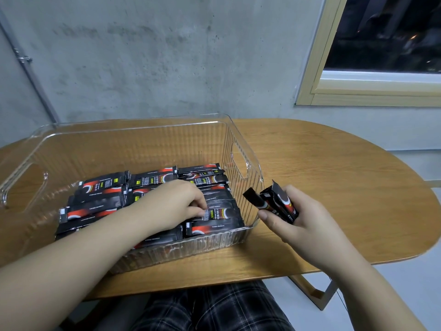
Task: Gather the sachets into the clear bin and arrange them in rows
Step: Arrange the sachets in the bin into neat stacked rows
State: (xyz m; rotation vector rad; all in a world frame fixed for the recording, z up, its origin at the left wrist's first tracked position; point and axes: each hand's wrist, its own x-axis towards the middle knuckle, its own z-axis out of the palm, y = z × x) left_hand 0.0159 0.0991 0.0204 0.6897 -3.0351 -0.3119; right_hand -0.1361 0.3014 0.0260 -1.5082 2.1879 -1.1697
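- Head view: we look down on a clear ribbed bin (241, 149) with cut-out handles, standing on an oval wooden table (334, 177) and filling the left and centre of the frame
- The bin's floor is covered with black-and-red sachets (102, 185) lying flat, lengthwise across the frame, in roughly three columns, some overlapping their neighbours
- Our left hand (181, 201) reaches over the near wall into the bin, at centre frame; its fingers are curled downward with the fingertips pressed onto a sachet in the right-hand column, the thumb tip touching the same packet (222, 212)
- We cannot tell whether that packet is pinched or only pressed flat
- Our right hand (300, 218) hovers outside the bin, just beside its right wall, at centre right of the frame
- Its fingers and thumb are curled round a small bundle of sachets (276, 201), whose ends fan upward and to the left out of the grip
- Behind the table stands a grey concrete wall (155, 56), with a metal conduit (31, 75) running down the upper left
- A window with a pale wooden frame (317, 68) occupies the upper right; its pane is dark
- At the bottom centre we see plaid trousers (214, 309) below the table edge
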